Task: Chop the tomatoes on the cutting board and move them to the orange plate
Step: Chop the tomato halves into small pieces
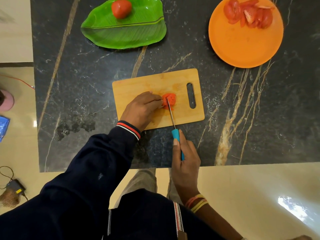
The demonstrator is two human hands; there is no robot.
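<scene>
Right hand [186,158] grips the knife [170,111], left hand [142,108] pinches the half-cut tomato [170,99]; slices [249,13] lie on the orange plate [242,45] at one o'clock, a whole tomato [121,8] waits at eleven.

Under the left hand [142,110]: the left side of the cut tomato [170,100] and the near-left corner of the cutting board [155,84]. Pieces are too blurred to count. The knife [171,115] has its tip buried in the pieces, and most of its blue handle is hidden inside the gripping right hand [185,158]. The orange plate [242,45] and its tomato slices [249,14] are clipped by the top edge, the green leaf plate [121,33] slightly too. The surface [242,118] runs off top and right. A pink object [7,101] and a blue object [4,126] are cut off at the left edge, unidentifiable.
</scene>
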